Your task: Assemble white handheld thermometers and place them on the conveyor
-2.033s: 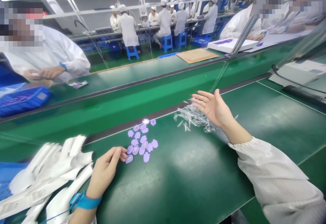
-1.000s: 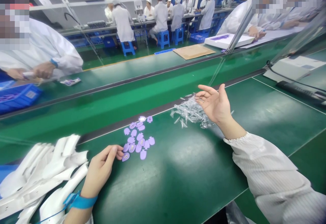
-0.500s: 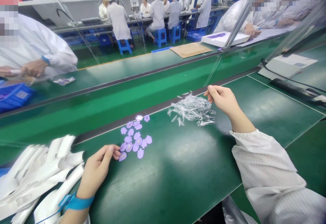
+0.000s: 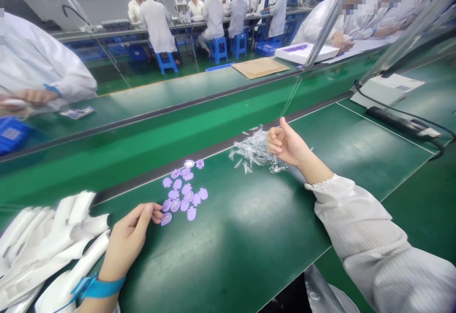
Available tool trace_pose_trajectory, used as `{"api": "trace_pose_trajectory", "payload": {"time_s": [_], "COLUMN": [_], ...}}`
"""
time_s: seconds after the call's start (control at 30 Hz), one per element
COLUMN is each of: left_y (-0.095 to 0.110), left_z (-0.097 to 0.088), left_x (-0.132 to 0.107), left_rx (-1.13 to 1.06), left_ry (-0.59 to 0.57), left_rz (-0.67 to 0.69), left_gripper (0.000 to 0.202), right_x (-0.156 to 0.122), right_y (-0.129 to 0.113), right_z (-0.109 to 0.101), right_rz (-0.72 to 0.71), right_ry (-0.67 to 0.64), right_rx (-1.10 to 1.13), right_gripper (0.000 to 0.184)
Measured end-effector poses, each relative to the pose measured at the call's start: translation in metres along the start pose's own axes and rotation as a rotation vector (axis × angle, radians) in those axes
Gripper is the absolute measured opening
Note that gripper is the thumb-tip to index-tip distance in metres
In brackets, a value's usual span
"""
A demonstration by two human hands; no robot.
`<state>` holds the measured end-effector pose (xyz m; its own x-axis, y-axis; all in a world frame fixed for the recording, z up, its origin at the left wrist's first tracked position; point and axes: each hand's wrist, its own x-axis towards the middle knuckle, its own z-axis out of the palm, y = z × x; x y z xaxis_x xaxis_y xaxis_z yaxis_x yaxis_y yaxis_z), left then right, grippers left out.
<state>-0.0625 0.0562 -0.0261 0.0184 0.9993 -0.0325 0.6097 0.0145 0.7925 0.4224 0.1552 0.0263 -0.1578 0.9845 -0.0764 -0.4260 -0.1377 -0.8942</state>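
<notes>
My left hand (image 4: 133, 230), a blue band at its wrist, rests at the left edge of a group of flat purple tag-shaped pieces (image 4: 185, 204). Its thumb and fingers are drawn together beside the nearest purple piece (image 4: 166, 218); whatever may be between the fingertips is hidden. Several of the pieces show small metallic-looking parts on their faces. Above the right side of a heap of small clear plastic pieces (image 4: 249, 149) is my right hand (image 4: 288, 144), thumb raised apart from loosely curled fingers, with nothing visible in it.
White curved plastic shells (image 4: 67, 237) are piled at the left. A dark strip-like device (image 4: 395, 120) with a cable and white papers (image 4: 388, 90) lie at the right. Past the green bench, co-workers in white sit behind a cardboard sheet (image 4: 260, 67) and a blue bin (image 4: 14, 135).
My right hand has moved left over the clear plastic pieces, and its thumb has lifted from the fingers. My left hand stays by the purple pieces. The whole view has shifted slightly.
</notes>
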Motion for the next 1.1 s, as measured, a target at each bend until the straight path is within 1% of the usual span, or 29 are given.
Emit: {"api": "trace_pose_trajectory", "payload": {"time_s": [0.2,0.3,0.4,0.5,0.57,0.6,0.63,0.67,0.73,0.8,0.87,0.93,1.0,1.1], "left_y": [0.000,-0.002,-0.002,-0.002,-0.001,-0.001,0.000,0.001,0.005,0.008,0.010,0.009,0.006,0.000], "left_z": [0.000,0.000,0.001,0.002,0.002,0.002,0.002,0.002,0.002,0.001,0.001,0.001,0.001,0.001], "left_x": [-0.001,0.000,0.000,0.001,0.001,0.001,0.001,0.002,0.001,0.001,0.001,0.000,-0.001,-0.002], "left_rx": [-0.011,-0.008,-0.004,-0.003,-0.006,-0.008,-0.010,-0.012,-0.014,-0.011,-0.005,-0.001,0.000,0.012], "left_ry": [0.002,-0.001,-0.001,0.005,0.005,0.006,0.005,0.005,0.008,0.011,0.015,0.012,0.003,-0.006], "left_rz": [-0.013,-0.016,-0.006,0.005,0.014,0.019,0.024,0.028,0.033,0.035,0.037,0.037,0.031,0.013], "left_gripper": [0.053,0.052,0.052,0.052,0.051,0.051,0.051,0.051,0.051,0.051,0.052,0.052,0.051,0.052], "right_x": [-0.004,-0.008,-0.009,-0.007,-0.005,-0.004,-0.003,-0.003,-0.001,0.001,0.002,-0.002,-0.014,-0.045], "right_y": [-0.016,-0.021,-0.025,-0.037,-0.052,-0.061,-0.071,-0.081,-0.099,-0.107,-0.103,-0.086,-0.061,-0.025], "right_z": [-0.005,-0.007,-0.007,0.000,0.012,0.021,0.032,0.043,0.068,0.088,0.099,0.096,0.079,0.040], "right_rz": [-0.072,-0.112,-0.144,-0.189,-0.226,-0.251,-0.282,-0.318,-0.381,-0.386,-0.335,-0.260,-0.189,-0.104], "right_ry": [0.058,0.053,-0.039,-0.223,-0.341,-0.373,-0.376,-0.353,-0.250,-0.127,-0.029,0.017,-0.002,-0.037], "right_rx": [0.243,0.349,0.484,0.581,0.556,0.517,0.464,0.400,0.248,0.079,-0.073,-0.174,-0.213,-0.195], "right_gripper": [0.062,0.059,0.056,0.050,0.047,0.047,0.048,0.051,0.058,0.066,0.069,0.068,0.069,0.069]}}
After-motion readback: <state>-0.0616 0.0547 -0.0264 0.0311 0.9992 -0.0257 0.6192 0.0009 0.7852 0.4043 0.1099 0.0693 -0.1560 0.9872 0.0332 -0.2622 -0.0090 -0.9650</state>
